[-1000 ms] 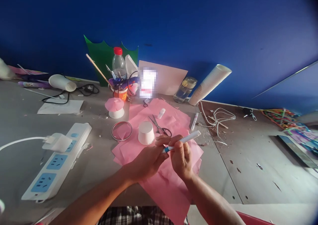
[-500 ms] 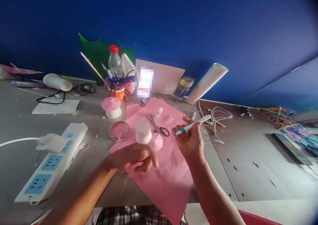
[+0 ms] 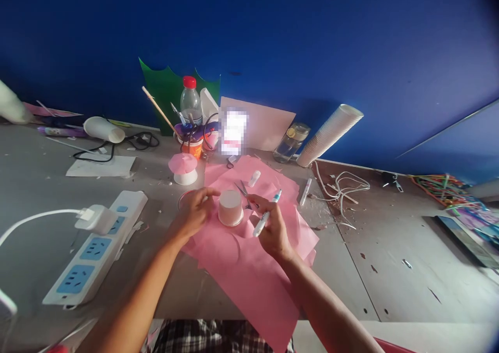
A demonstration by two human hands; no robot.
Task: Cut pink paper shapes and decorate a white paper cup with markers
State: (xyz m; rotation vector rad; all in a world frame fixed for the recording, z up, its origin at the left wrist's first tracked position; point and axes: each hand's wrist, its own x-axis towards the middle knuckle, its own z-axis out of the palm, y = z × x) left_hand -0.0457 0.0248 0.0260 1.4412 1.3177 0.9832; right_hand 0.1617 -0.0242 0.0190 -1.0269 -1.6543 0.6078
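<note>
One white cup [image 3: 185, 178] is already wearing a pink cap [image 3: 183, 162] in the head view; the bare cup [image 3: 231, 210], upside down on pink paper [image 3: 253, 285] between your hands, is still lacking one. Your right hand [image 3: 275, 232] is gripping a marker [image 3: 262, 224]; whether your left hand [image 3: 195, 212] is holding the ring [image 3: 180, 201] is not showing.

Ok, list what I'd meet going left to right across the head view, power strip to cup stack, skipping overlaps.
Power strip, left hand, upturned cup, right hand holding the marker, cup stack.
</note>
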